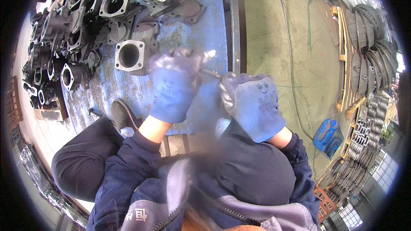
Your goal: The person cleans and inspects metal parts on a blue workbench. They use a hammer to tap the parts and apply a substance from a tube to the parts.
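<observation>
Both hands wear blue knit gloves with dark grey coated fingers. My left hand [174, 81] is curled closed above the blue work surface [188, 30] and smeared by motion. A small pale tip [209, 54] shows beside its fingers, but what it grips is hidden. To the right, my right hand [250, 102] is closed around a thin grey metal rod [210, 73], whose free end points toward the left hand. Just left of my left hand stands a dark metal casting [129, 56] with a bright square flange and a round bore.
Several similar flanged castings [114, 4] crowd the far left of the surface. A metal rail [234, 21] edges it on the right. Beyond lie a cable [289, 47] on the green floor, a blue jerrycan [329, 139] and stacked dark parts [359, 47] on a wooden pallet.
</observation>
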`<act>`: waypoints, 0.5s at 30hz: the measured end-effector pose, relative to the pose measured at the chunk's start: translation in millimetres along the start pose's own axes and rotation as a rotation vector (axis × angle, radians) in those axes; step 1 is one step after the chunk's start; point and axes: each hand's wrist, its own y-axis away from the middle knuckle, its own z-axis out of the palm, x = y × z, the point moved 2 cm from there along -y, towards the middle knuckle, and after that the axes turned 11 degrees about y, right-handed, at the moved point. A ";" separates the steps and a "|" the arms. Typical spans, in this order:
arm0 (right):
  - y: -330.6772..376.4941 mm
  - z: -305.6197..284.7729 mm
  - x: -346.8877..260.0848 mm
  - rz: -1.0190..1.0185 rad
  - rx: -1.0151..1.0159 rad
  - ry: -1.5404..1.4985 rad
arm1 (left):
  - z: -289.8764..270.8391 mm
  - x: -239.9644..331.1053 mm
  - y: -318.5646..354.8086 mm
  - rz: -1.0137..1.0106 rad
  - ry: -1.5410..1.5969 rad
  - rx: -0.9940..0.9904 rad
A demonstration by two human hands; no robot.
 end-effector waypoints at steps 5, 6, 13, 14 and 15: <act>-6.4 -8.6 4.9 0.119 0.149 -0.131 | -1.7 -13.3 -6.4 -0.040 0.210 -0.014; -9.4 -10.2 6.2 0.132 0.155 -0.060 | -1.2 -13.9 -6.8 -0.053 0.229 -0.034; -17.6 -8.7 7.5 0.143 0.249 -0.167 | -1.0 -7.0 -7.0 -0.124 0.241 -0.063; -18.2 -7.5 7.3 0.136 0.226 -0.131 | -1.5 -6.0 -7.1 -0.121 0.249 -0.067; -18.8 -6.8 6.9 0.121 0.215 -0.094 | -2.2 -5.1 -7.2 -0.119 0.256 -0.071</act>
